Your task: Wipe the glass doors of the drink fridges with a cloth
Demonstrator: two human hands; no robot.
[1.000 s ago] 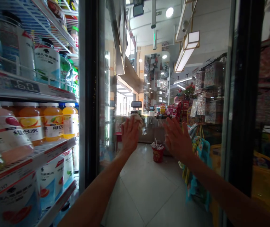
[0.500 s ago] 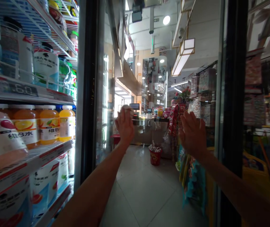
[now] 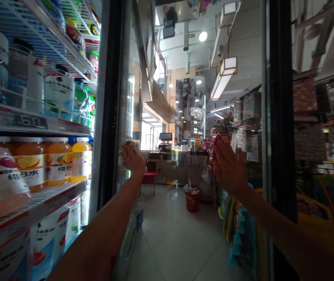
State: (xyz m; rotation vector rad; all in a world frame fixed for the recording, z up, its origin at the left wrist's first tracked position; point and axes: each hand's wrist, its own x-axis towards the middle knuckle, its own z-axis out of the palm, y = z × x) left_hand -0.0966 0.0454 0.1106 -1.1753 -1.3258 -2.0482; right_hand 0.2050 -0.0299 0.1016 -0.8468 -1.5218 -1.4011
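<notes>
A glass door with a dark frame (image 3: pixel 282 117) fills the middle of the head view, and the shop shows through its pane. Toward the pane's left edge, my left hand (image 3: pixel 134 160) presses a pale crumpled cloth (image 3: pixel 128 143) to the glass, its fingers closed over it. Most of the cloth is hidden under the fingers. My right hand (image 3: pixel 229 168) lies flat against the right part of the glass, fingers stretched out, holding nothing.
Lit cooler shelves (image 3: pixel 67 127) on the left hold orange drink bottles (image 3: pixel 58 162) and other drinks. Beyond the glass are a red bucket (image 3: pixel 192 200), a counter (image 3: pixel 169 171) and hanging snack bags (image 3: pixel 239 226). Pale floor tiles (image 3: pixel 178 242) run between.
My left hand has slid left across the glass with the cloth, nearer the frame's left side. My right hand has shifted slightly left in view, still flat. The view has turned a little.
</notes>
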